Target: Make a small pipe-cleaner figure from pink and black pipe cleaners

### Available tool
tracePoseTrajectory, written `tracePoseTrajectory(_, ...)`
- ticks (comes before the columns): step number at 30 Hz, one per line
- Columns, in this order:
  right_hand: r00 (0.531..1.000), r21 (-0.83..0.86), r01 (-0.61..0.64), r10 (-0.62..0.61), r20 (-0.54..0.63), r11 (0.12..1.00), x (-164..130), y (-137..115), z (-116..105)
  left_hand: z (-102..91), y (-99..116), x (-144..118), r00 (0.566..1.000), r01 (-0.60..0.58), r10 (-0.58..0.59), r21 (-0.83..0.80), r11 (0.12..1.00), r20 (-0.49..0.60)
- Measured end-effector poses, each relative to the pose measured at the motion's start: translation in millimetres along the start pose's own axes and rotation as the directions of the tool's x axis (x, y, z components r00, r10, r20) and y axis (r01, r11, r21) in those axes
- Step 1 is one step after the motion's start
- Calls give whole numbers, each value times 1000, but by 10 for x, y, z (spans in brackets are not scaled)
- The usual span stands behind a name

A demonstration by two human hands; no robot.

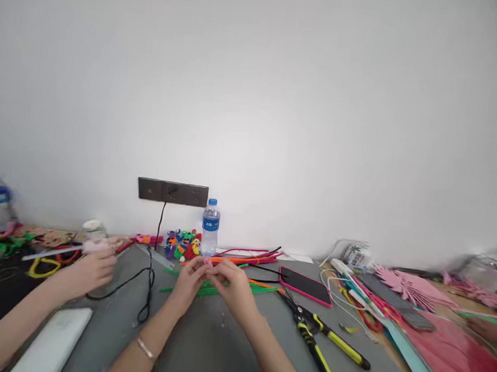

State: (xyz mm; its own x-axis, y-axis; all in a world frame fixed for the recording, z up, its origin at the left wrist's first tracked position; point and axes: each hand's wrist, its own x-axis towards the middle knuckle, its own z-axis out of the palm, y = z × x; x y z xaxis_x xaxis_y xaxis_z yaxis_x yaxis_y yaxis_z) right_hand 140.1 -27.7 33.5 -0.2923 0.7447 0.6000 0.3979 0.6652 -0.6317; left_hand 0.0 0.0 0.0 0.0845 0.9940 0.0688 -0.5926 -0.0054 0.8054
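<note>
Left hand [189, 283] and right hand [232, 288] pinch small pink craft piece [208, 264]; best kept light, both grips close together.

Shared craft workspace against a plain white wall [277, 126].
We recognise it by the grey desk [213, 346] bearing coloured craft stems [263, 259], pliers [308, 333] and fuzzy figures [193, 248], with a co-worker's hand [83, 274] alongside.

The single camera looks from the person's head, facing forward and slightly down over the table [211, 352] towards the middle bottle [210, 228]. It is near: the left hand [189, 282] and right hand [233, 287] show just before that bottle. The wall [254, 96] behind and above it fills over half the view.
</note>
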Motion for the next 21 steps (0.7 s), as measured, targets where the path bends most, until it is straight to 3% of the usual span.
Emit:
tracePoseTrajectory(2,992,-13,-76,74,-107,997,19,118,-127,6,27,-19,1000,-13,13,5,1000,20)
tracePoseTrajectory(4,979,-13,-157,154,-136,988,8,234,-251,13,52,-37,999,-21,20,11,1000,33)
tracePoseTrajectory(6,966,-7,-248,247,-77,969,-45,338,-363,20,72,-53,999,-20,20,20,1000,33)
tracePoseTrajectory(9,939,-41,-318,321,126,947,-173,437,-467,25,89,-69,999,-19,18,35,999,42)
tracePoseTrajectory(12,907,-122,-323,344,242,938,-270,440,-459,8,82,-69,997,-23,19,53,998,72)
tracePoseTrajectory(17,893,-266,-314,379,244,912,-282,348,-322,-38,34,-60,992,-23,18,45,999,127)
tracePoseTrajectory(21,891,-271,-312,379,251,911,-292,335,-280,-40,22,-67,991,23,-22,-3,1000,129)
